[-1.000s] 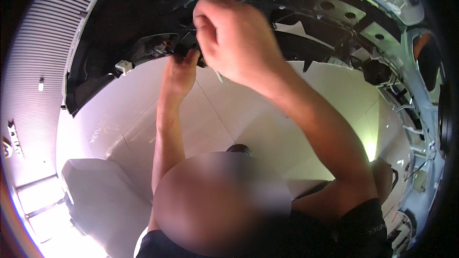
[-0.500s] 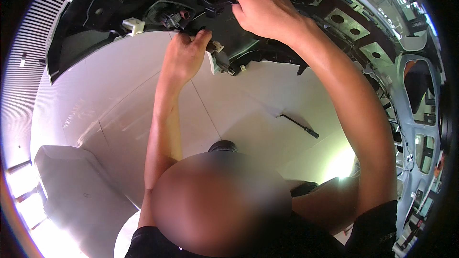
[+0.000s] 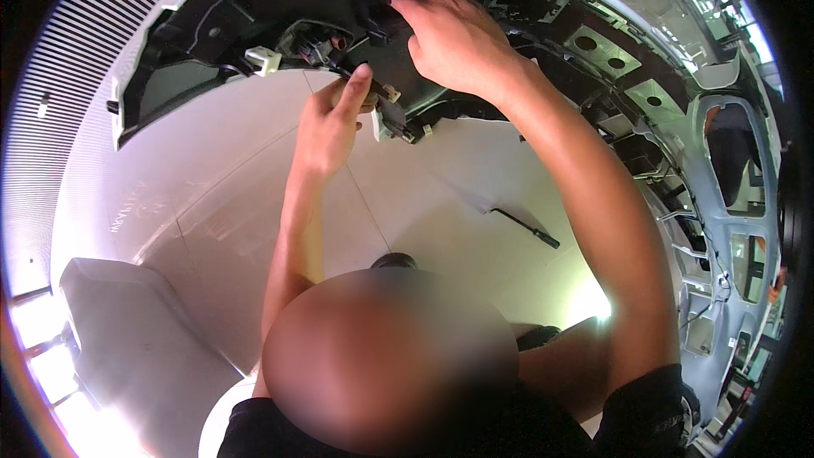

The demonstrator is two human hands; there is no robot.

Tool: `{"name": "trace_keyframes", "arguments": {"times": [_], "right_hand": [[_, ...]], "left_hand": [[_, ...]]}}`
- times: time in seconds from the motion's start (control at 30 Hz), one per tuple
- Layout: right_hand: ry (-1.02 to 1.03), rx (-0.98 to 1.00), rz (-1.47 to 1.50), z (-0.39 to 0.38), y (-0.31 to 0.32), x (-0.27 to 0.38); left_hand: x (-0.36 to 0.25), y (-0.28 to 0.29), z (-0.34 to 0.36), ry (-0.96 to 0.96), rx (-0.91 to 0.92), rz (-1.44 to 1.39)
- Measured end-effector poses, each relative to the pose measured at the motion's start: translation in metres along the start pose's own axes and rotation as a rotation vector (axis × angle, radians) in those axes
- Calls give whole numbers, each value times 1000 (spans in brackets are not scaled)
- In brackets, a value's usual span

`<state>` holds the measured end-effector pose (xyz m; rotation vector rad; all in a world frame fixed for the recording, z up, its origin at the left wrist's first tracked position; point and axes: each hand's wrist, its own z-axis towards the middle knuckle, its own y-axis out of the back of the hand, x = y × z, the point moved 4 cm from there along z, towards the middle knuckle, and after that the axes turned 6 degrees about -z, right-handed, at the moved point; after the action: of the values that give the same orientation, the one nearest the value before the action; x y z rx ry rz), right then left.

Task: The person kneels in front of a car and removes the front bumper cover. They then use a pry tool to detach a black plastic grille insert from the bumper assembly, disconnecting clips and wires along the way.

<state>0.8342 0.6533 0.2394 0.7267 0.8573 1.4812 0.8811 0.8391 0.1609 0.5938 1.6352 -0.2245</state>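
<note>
A large black moulded car panel (image 3: pixel 254 13) spans the top of the view, with brackets, clips and a socket-like fitting on it. At its lower edge, my left hand (image 3: pixel 329 131) has its fingers curled round the rim and the thumb raised along it. A small tan clip (image 3: pixel 391 93) sits just right of that thumb. My right hand (image 3: pixel 454 34) reaches further up, fingers stretched and somewhat apart against the dark inner side of the panel. Deep shade partly hides those fingertips, and I see nothing held in them.
A black-handled hooked tool (image 3: pixel 526 229) lies on the pale floor (image 3: pixel 441 195). A grey rounded part (image 3: pixel 144 348) stands at the lower left. Metal car framework (image 3: pixel 721 254) curves along the right side. A bright light glares near my right forearm.
The panel sits slightly further right and lower in view. My left thumb has lifted from its bent press on the edge. My right hand has shifted slightly down, its fingers more spread.
</note>
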Motion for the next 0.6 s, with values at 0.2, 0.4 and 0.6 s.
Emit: {"name": "trace_keyframes", "arguments": {"times": [0.2, 0.4, 0.6], "right_hand": [[-9, 21, 93, -5, 4, -8], [82, -228, 169, -15, 12, 2], [75, -453, 502, 2, 57, 13]], "left_hand": [[-31, 58, -25, -408, -270, -146], [-42, 67, -30, -843, -196, -298], [-47, 75, -11, -567, -95, -268]]}}
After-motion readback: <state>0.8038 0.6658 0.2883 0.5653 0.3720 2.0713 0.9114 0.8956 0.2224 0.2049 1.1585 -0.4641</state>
